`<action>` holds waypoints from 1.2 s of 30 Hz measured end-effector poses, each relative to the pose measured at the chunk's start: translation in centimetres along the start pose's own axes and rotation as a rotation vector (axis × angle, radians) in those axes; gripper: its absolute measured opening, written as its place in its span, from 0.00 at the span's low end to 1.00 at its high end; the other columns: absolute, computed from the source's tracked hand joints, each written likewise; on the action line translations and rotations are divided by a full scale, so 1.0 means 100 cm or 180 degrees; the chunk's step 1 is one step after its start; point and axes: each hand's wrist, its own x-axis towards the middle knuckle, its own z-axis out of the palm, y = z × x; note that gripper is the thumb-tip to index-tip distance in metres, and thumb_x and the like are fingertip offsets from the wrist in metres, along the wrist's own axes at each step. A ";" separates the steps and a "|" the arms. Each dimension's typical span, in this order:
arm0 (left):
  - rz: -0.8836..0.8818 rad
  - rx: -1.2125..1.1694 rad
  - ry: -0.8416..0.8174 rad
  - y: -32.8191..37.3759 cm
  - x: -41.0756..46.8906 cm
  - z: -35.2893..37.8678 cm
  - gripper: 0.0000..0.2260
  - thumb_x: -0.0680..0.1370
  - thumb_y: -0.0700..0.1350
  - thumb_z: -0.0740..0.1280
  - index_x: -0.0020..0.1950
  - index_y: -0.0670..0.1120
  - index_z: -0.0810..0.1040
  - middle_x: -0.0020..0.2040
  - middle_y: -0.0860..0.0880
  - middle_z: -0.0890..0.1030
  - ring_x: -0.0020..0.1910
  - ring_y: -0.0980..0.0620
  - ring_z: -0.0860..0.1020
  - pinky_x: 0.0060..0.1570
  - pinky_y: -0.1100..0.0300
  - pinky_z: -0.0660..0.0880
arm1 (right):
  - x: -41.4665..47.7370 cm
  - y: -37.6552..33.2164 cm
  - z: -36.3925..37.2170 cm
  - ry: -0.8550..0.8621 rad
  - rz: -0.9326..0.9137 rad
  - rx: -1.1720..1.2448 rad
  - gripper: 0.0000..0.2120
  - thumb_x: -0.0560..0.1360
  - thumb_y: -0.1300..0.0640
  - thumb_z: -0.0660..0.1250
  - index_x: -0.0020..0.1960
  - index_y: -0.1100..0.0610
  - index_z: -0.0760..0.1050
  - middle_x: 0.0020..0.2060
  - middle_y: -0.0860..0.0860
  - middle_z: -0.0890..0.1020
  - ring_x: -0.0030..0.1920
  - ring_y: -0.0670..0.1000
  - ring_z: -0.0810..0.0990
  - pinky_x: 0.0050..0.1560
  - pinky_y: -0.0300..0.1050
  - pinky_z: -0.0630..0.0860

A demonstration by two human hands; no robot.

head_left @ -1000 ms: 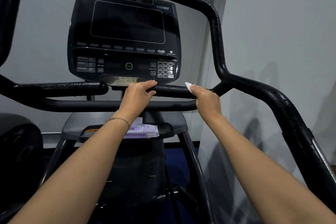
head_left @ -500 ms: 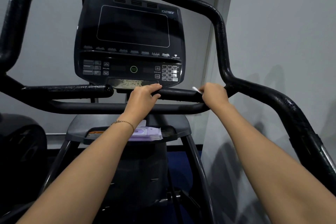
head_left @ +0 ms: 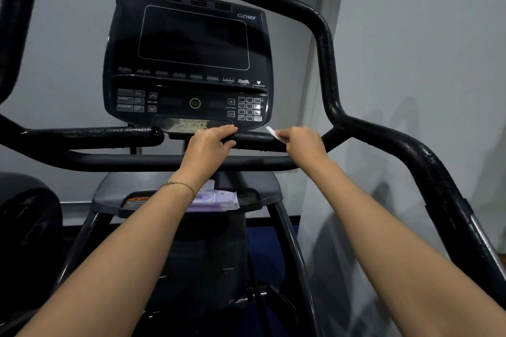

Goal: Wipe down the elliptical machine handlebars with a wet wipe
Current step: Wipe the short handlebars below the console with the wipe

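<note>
I see the black padded handlebar (head_left: 254,141) below the dark display console (head_left: 189,57). My left hand (head_left: 210,145) still grips it. My right hand (head_left: 304,145) has slid left along it, apparently pressing the thin white wet wipe (head_left: 273,134) it clutches against the bar.

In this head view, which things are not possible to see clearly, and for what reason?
All in the head view:
wet wipe: only a white corner shows; the right hand covers the rest.
short bar: hidden where the left hand grips it.
pack of wipes: partly behind the left forearm; label too small.
keypad: button labels too small to read.
right handlebar: lower end cut off by the right edge.
</note>
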 end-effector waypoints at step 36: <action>-0.0022 -0.0305 -0.0330 -0.009 0.003 -0.010 0.17 0.76 0.41 0.68 0.65 0.48 0.77 0.64 0.52 0.77 0.60 0.53 0.77 0.66 0.63 0.69 | -0.005 0.008 -0.001 -0.0021 0.0574 -0.0256 0.20 0.75 0.69 0.56 0.61 0.55 0.75 0.45 0.58 0.80 0.46 0.60 0.78 0.39 0.46 0.67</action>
